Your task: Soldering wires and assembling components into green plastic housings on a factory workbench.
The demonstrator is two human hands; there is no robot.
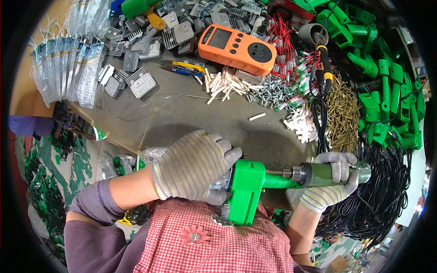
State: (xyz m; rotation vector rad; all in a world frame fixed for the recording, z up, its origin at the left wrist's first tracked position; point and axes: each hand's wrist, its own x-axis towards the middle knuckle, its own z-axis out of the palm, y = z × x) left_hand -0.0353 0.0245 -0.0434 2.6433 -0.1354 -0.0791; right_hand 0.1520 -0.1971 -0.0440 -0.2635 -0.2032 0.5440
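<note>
Step in hand, judging by the pose: running a fastener into the green housing (248, 193) w/ a power driver (318, 175); prob mid-drive or just lining up, can't tell which. Housing is in front of the person's checked apron (218, 245), near edge of tabletop (173, 118), block part upright btwn the hands, handle (280, 182) pointing right. L hand (193, 164), gloved, has its grip closed on the housing's left side, thumb low, fingers over the top; shiny clear stuff shows btwn glove & housing, can't tell what it is. R hand (334, 190), also gloved, has its grip wrapped round the driver body, no gap to speak of. Driver lies abt level, chuck (298, 174) toward the housing, shaft (275, 172) running just above the handle & meeting the block's right face. Bit tip + any screw head hidden, so seating is unconfirmed. Small grey finned piece (225, 211) sits at the housing's lower left edge, below the L thumb; attached or loose, can't tell. Next move, imo, calls for L grip bracing hard vs the push, R grip keeping the shaft in line & pressure steady, then backing straight out once tight. Handle is v close to the chuck, so a tilt could scuff it. Spare fasteners if needed: silver screws (268, 93) & brass-coloured screws (343, 113), both on tabletop beyond the hands
</note>
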